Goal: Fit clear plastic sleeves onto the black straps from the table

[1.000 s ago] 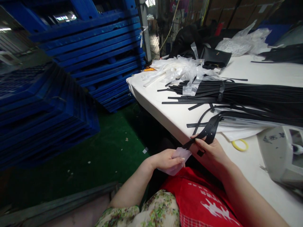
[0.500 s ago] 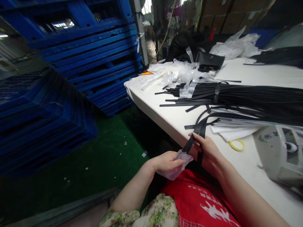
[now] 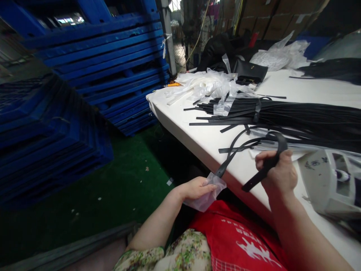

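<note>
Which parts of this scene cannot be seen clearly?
Head view only.
1. Tip of the thin black leather strap: lost at the clear plastic bag held by the left hand.
2. Strap's fold inside the right hand: covered by that hand.
3. Grey-white plastic machine: cut off by the right edge.
4. White print on the red apron: cut off by the bottom edge.

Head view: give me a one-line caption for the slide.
Left hand pinches a clear plastic bag while right hand grips a looped black strap at the white table edge.

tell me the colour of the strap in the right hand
Black; the strap shows best in the head view.
</note>
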Demonstrator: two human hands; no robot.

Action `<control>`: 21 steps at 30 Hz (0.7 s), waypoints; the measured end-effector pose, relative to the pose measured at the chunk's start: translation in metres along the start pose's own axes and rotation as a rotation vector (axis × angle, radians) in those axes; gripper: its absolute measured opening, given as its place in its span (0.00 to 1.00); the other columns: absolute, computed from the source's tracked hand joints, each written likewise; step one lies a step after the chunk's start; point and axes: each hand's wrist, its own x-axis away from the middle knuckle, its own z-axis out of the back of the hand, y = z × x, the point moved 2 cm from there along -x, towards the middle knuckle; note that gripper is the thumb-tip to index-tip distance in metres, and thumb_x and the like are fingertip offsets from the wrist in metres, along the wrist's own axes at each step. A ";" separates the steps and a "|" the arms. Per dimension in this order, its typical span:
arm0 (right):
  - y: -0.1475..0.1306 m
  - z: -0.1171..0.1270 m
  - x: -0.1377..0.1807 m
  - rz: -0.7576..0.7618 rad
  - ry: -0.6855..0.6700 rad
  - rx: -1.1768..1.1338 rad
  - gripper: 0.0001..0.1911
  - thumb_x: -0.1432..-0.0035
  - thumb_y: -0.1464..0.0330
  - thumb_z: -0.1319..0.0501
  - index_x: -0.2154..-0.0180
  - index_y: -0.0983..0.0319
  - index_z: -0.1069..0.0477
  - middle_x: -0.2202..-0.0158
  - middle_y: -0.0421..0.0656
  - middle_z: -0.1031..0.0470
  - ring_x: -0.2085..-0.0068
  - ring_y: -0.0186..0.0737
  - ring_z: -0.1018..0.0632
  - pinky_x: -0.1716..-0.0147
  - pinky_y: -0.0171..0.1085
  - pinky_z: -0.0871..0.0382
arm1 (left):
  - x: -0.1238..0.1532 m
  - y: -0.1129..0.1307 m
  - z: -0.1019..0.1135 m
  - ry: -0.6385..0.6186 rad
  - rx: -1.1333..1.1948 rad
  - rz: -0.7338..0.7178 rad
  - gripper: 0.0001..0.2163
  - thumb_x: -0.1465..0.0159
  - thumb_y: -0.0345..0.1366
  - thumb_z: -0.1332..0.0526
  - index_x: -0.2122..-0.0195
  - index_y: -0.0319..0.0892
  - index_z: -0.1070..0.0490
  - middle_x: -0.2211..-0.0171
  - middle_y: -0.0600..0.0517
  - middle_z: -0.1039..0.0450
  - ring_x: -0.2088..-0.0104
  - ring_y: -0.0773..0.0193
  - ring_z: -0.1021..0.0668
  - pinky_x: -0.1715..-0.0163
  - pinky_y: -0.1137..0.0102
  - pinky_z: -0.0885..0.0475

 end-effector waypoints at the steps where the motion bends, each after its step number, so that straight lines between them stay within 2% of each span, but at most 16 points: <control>1: -0.005 -0.002 0.001 0.051 0.042 -0.063 0.33 0.38 0.43 0.49 0.78 0.61 0.26 0.84 0.42 0.33 0.81 0.35 0.33 0.83 0.35 0.44 | -0.001 0.001 -0.001 -0.009 -0.003 0.004 0.23 0.31 0.52 0.48 0.64 0.35 0.24 0.73 0.51 0.27 0.72 0.67 0.27 0.73 0.75 0.35; 6: -0.011 -0.023 0.012 0.194 0.125 -0.150 0.30 0.37 0.45 0.48 0.78 0.60 0.31 0.80 0.41 0.33 0.79 0.35 0.32 0.80 0.36 0.41 | -0.004 0.007 -0.007 -0.017 -0.001 -0.007 0.23 0.32 0.53 0.47 0.61 0.36 0.22 0.67 0.49 0.23 0.67 0.64 0.24 0.66 0.74 0.31; 12: 0.014 -0.037 0.028 0.200 0.106 -0.003 0.31 0.35 0.44 0.54 0.76 0.59 0.32 0.78 0.42 0.31 0.77 0.37 0.30 0.75 0.37 0.36 | -0.006 0.011 -0.010 -0.024 0.063 -0.048 0.23 0.32 0.53 0.46 0.56 0.37 0.23 0.63 0.49 0.22 0.62 0.61 0.23 0.59 0.71 0.30; 14: 0.027 -0.037 0.037 0.115 0.031 0.030 0.32 0.35 0.44 0.55 0.74 0.59 0.30 0.78 0.42 0.31 0.76 0.38 0.29 0.75 0.38 0.36 | -0.007 0.011 -0.011 -0.016 0.112 -0.087 0.25 0.32 0.54 0.47 0.57 0.36 0.23 0.62 0.48 0.23 0.61 0.61 0.23 0.58 0.70 0.30; 18: 0.056 -0.033 0.051 -0.134 -0.252 0.152 0.34 0.36 0.41 0.57 0.68 0.59 0.26 0.78 0.42 0.30 0.77 0.39 0.29 0.78 0.37 0.37 | -0.009 0.008 -0.012 0.053 0.198 -0.134 0.29 0.34 0.59 0.48 0.62 0.34 0.25 0.66 0.47 0.24 0.66 0.62 0.25 0.63 0.70 0.30; 21: 0.068 -0.027 0.054 -0.156 -0.383 0.338 0.34 0.37 0.41 0.56 0.61 0.59 0.23 0.80 0.41 0.31 0.78 0.38 0.31 0.79 0.36 0.40 | -0.012 0.006 -0.013 0.091 0.271 -0.132 0.30 0.35 0.61 0.47 0.64 0.34 0.26 0.68 0.47 0.25 0.69 0.63 0.25 0.67 0.70 0.30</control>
